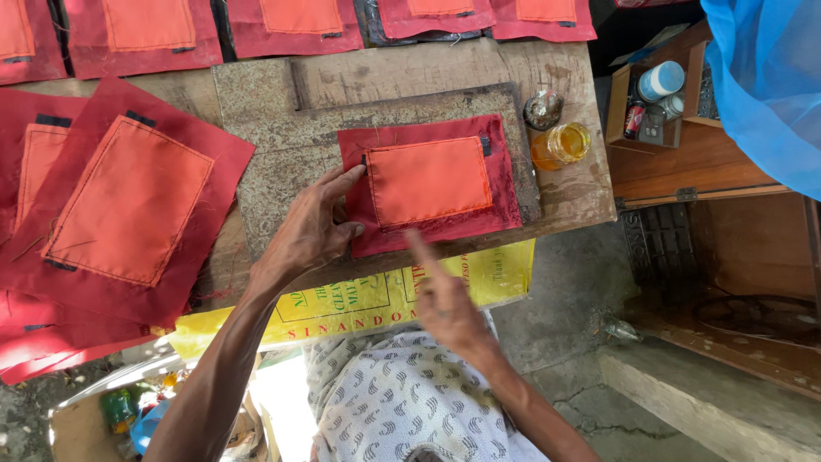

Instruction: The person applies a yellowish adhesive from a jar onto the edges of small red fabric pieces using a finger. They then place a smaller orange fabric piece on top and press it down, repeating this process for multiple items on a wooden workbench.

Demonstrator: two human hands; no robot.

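Left hand [315,224] lies flat and open on the left edge of the red fabric piece [428,184], fingertips touching the corner of its orange patch [429,180]; grips nothing, just pins it down; right hand [445,295] hovers just below the piece's lower edge, index finger extended toward it, other fingers loosely curled, holding nothing; the piece sits on a mottled grey board [282,184] near the middle of the wooden counter [564,201]; to do this well I'd judge: keep the left palm flat so the fabric can't creep, press near the stitched edge rather than mid-patch, keep the piece square to the board; small glass jar of amber liquid [562,144] and a grubby lidded pot [543,109] stand just right of the board, so keep elbows clear; more red pieces with orange patches [128,201] are spread to the left and along the far edge; yellow printed sheet [359,299] hangs off the counter front; blue plastic sheet [765,81] top right; wooden shelf with small tins [658,94] beside it; bare concrete floor [564,291] below, strong daylight.
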